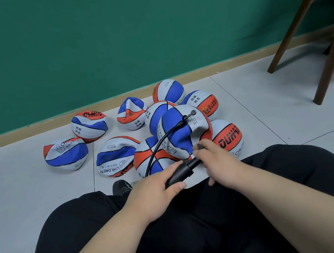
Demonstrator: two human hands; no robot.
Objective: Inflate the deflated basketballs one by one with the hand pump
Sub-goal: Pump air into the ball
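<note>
Left grip (159,191) grasps black plastic hand pump barrel (179,175), right grip (217,162) grasps its T-handle (199,147), pump axis near-left to far-right, thin black hose (156,149) reaching half-flat blue-white-orange rubber basketball (181,137) just beyond.

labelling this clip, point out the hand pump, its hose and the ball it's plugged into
hand pump (178,174): head view, on the black barrel
hose (157,145): head view, on the middle of its curve
connected ball (172,119): head view, on its upper blue panel

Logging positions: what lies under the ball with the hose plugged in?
An orange-blue ball and an orange lettered ball show beneath; the right hand covers the contact.
</note>
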